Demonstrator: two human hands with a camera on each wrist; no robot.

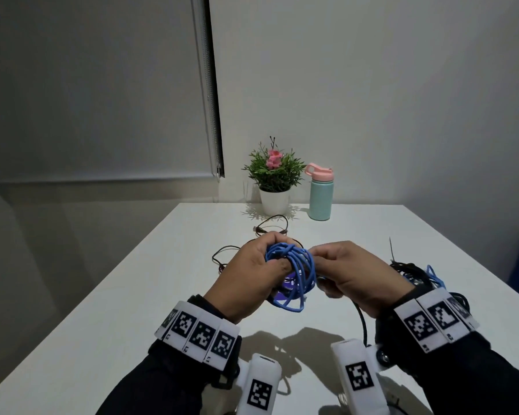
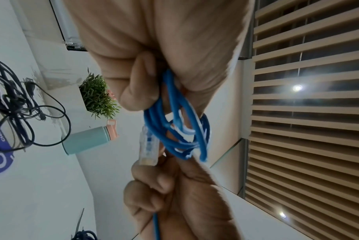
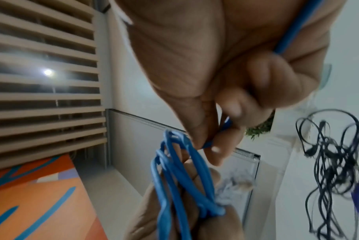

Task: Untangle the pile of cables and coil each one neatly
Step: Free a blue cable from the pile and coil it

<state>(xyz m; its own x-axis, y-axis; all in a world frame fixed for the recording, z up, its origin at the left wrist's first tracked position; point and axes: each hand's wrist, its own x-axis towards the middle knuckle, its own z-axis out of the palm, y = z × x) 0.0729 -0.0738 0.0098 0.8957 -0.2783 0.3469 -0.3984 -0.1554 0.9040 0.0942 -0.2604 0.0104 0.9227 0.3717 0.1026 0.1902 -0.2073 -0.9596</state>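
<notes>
The wide white desk (image 1: 357, 235) is carrying a loose tangle of thin black cables (image 1: 252, 235) near its far side, behind the hands. Above the desk's middle, the left hand (image 1: 246, 283) is gripping a bundled coil of blue network cable (image 1: 294, 265), fingers (image 2: 137, 81) curled round its loops. The right hand (image 1: 357, 274), just beside the coil on its right, is pinching the cable's free strand between thumb and fingers (image 3: 221, 144). That strand is running rightward from the coil into the right hand, so the next wrap probably falls to it. The clear plastic plug (image 2: 147, 146) is hanging beside the loops.
</notes>
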